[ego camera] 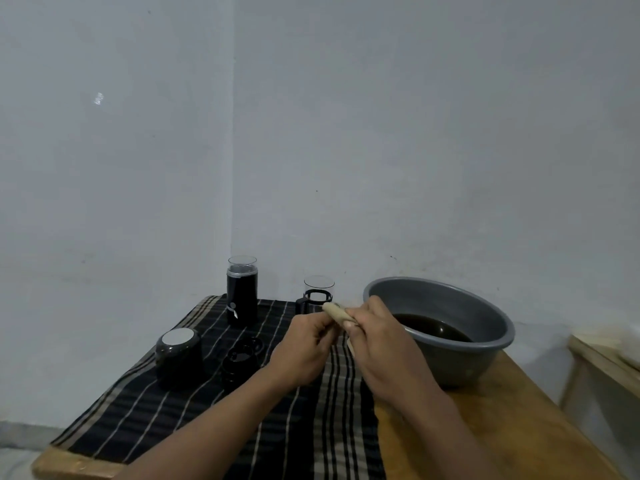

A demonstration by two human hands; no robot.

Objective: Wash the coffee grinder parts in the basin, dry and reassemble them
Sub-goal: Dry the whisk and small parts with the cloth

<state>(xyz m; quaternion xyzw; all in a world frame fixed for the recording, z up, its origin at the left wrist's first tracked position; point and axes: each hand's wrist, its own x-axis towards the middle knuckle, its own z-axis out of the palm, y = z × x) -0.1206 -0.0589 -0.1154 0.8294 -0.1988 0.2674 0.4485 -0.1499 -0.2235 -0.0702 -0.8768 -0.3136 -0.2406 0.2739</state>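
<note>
My right hand (377, 341) grips a light wooden handle (336, 313) that slants up to the left, above the striped cloth. My left hand (306, 344) has its fingers curled beside the handle's lower part; what it holds is hidden. The grey basin (485, 327) with dark water stands just right of my hands. On the cloth to the left are a black electric grinder (242, 292) with a clear lid, a dark round lid with a silver top (179, 355), and small black ring-shaped parts (240, 360). A glass carafe in a black frame (317, 296) stands behind my hands.
A black cloth with pale stripes (194, 427) covers the left part of the wooden table (485, 427). Grey walls meet in a corner behind. A second wooden piece of furniture (602, 362) stands at the right edge.
</note>
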